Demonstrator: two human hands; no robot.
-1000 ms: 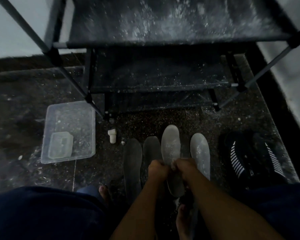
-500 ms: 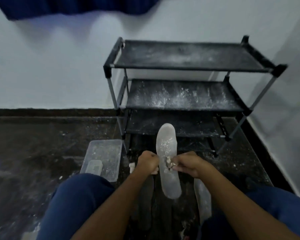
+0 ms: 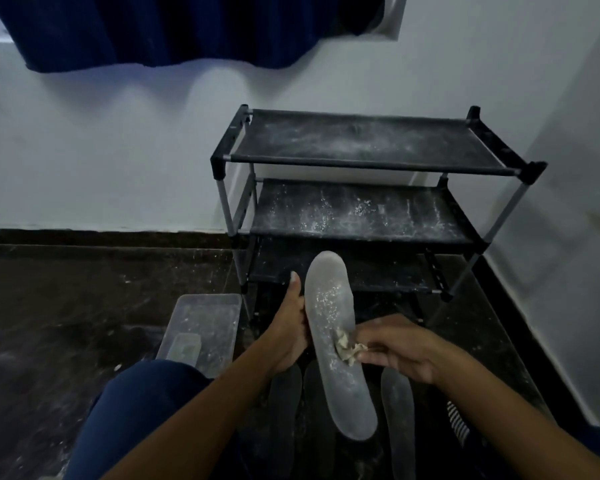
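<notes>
Our right hand (image 3: 395, 348) pinches a crumpled cloth (image 3: 347, 347) between thumb and fingertips, the other fingers loosely curled behind it. The cloth presses on the right edge of the insole (image 3: 340, 382), about midway along its length. Our left hand (image 3: 288, 336) grips the opposite edge at the same level, fingers curled behind the insole and the thumb lying straight up along its rim.

We hold the insole in the air between the two hands, above our lap. Its pale, powder-specked face is turned toward us, with one rounded end pointing away toward the rack (image 3: 361, 143) and the other toward our body.

On the floor beneath it we see two dark insoles (image 3: 284, 410) side by side under the left forearm and a grey one (image 3: 399, 431) under the right wrist. A striped shoe (image 3: 458, 424) shows just right of the grey one, mostly hidden by the right arm. A clear tub (image 3: 205, 320) stands left of our left hand, beside our knee (image 3: 142, 410) and near the rack's left legs.

The rack has three dark shelves dusted with white powder and stands in the corner against the wall. A blue curtain (image 3: 187, 29) hangs above, well apart from the hands.
</notes>
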